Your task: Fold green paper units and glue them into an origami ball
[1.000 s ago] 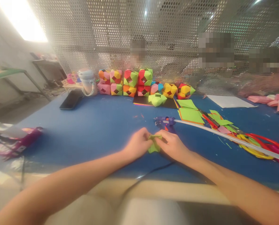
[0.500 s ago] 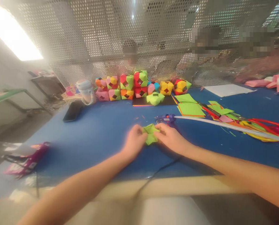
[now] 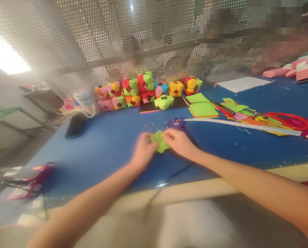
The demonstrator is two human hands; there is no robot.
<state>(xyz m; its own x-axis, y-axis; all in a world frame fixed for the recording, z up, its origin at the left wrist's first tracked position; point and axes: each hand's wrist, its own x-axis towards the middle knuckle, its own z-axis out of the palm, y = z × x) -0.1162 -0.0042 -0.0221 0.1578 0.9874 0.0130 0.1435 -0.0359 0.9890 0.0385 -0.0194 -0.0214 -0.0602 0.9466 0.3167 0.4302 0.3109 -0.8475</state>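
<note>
Between my two hands is a folded green origami paper piece [image 3: 160,141], held just above or on the blue table [image 3: 102,148]; I cannot tell which. My left hand [image 3: 144,148] pinches its left edge with thumb and fingers. On the opposite edge, the fingertips of my right hand [image 3: 179,142] are closed on the paper. Just beyond my right hand lies a purple glue gun [image 3: 176,122] with a long white glue stick [image 3: 241,126] sticking out of its back. Its dark cord passes below my right wrist.
Folded paper balls [image 3: 130,87] in several colours stand in a row at the back, by a perforated metal screen [image 3: 91,41]. Green paper squares [image 3: 202,110], red-handled scissors [image 3: 285,119] and scraps lie right. A phone [image 3: 75,125] and a lidded cup [image 3: 86,101] are left. People are behind the screen.
The view has tilted and shifted, so the table's things appear moved left and up. Both hands keep hold of the green paper piece, with little change in their grip.
</note>
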